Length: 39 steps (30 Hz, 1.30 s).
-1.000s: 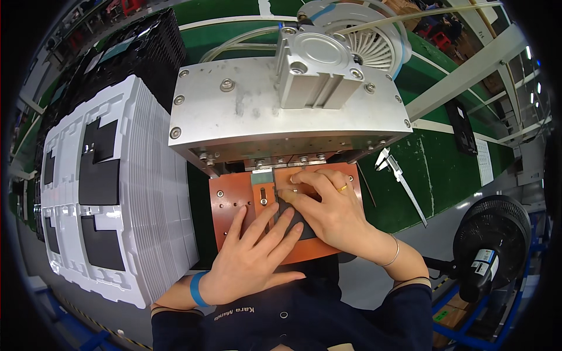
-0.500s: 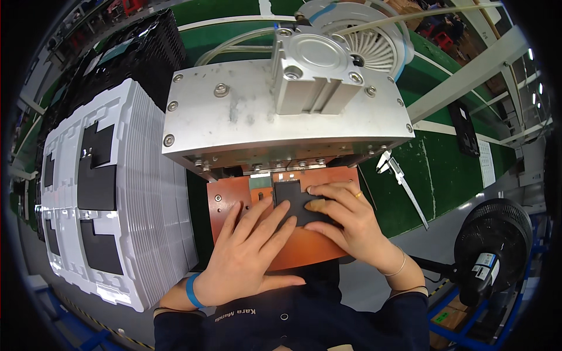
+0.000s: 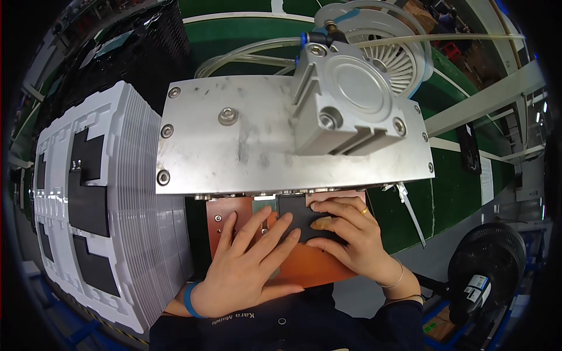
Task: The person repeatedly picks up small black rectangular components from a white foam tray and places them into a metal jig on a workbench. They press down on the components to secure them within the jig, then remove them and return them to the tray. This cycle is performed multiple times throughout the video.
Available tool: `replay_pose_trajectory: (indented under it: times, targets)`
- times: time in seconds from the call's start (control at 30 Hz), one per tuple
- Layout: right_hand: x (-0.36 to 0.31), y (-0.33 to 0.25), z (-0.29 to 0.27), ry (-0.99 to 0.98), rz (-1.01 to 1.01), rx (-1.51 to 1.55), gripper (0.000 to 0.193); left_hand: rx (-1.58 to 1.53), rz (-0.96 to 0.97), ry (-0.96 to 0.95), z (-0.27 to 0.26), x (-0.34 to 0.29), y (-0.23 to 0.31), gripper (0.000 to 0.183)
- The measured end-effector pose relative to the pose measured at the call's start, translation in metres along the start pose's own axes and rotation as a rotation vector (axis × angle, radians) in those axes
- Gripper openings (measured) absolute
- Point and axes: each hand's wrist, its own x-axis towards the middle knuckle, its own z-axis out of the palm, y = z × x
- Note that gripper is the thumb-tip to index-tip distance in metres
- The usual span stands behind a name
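A flat black L-shaped piece [image 3: 291,205], which looks like a battery cell, lies on an orange plate [image 3: 316,266] beneath the front edge of a metal press [image 3: 263,158]. My right hand [image 3: 357,237] grips its right side, with bent fingers on top and the thumb near the close edge. My left hand [image 3: 243,266] rests over the plate's left part with fingers spread. Its index and middle fingertips lie at the piece's left edge. The press hides the piece's far end.
Stacked white trays [image 3: 143,205] stand at the left, with similar black pieces [image 3: 89,205] in the top one. An air cylinder [image 3: 357,88] with hoses tops the press. At right lie a caliper [image 3: 413,216] and, further off, a black fan [image 3: 489,263].
The view has shifted, so the press looks larger and covers more of the plate's far side. Both hands keep nearly the same hold and place on the black piece.
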Motion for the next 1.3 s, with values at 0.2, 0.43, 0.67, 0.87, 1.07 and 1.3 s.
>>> replay_pose_trajectory:
  times: [0.2,0.43,0.67,0.87,1.07,1.3]
  targets:
    - [0.0010,-0.0007,0.0000,-0.018,0.006,-0.001,0.029,-0.007,-0.014,-0.063,0.0004,-0.0016,-0.0014,0.080]
    - [0.0024,-0.0013,-0.0023,-0.031,-0.002,-0.024,0.028,-0.022,-0.025,-0.068,0.0017,-0.0023,-0.0013,0.079]
    - [0.0030,0.0006,-0.0018,-0.033,0.000,-0.009,0.027,-0.007,-0.022,-0.078,0.0012,-0.0019,-0.0025,0.078]
    - [-0.0003,-0.0003,-0.0017,-0.050,0.040,-0.019,0.026,-0.004,-0.028,-0.092,0.0008,-0.0022,-0.0018,0.078]
    - [0.0002,-0.0009,-0.0008,-0.047,0.034,-0.002,0.024,-0.001,-0.022,-0.074,0.0005,-0.0032,-0.0008,0.077]
    - [0.0081,-0.0013,-0.0074,-0.177,0.074,0.102,0.023,-0.058,-0.004,-0.034,-0.0017,-0.0021,-0.0033,0.074]
